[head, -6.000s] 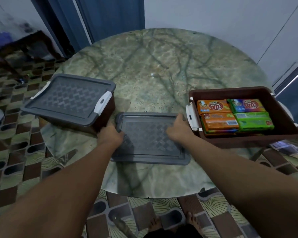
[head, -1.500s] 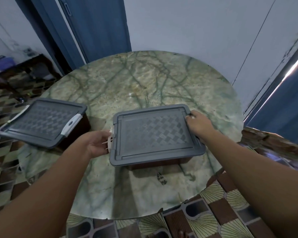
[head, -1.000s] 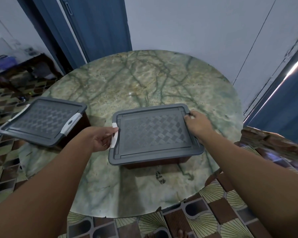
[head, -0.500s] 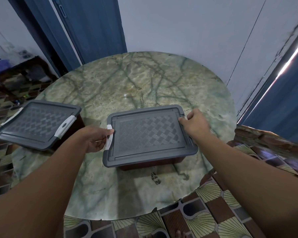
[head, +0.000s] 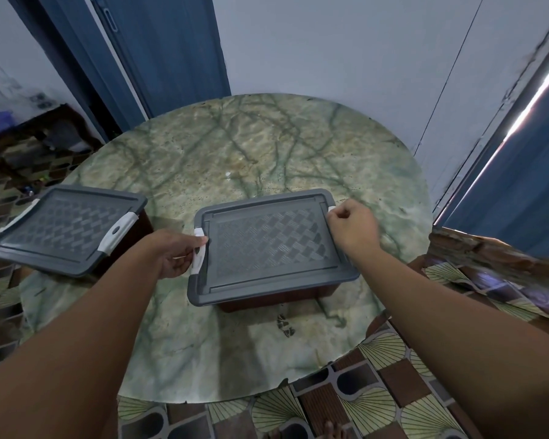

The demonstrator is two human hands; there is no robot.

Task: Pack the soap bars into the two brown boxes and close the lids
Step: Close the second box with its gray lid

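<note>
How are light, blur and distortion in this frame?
Head view: dim and bluish; a bright strip of daylight blows out at the right edge; wide-angle bending curves the door frame and the table; the right hand is slightly motion-blurred; the grey lid stays readable.

Round green-veined marble table (head: pixel 235 147) set on patterned tile floor (head: pixel 377 403); pale wall (head: pixel 330 42) behind, blue door (head: pixel 171 42) far left.
</note>
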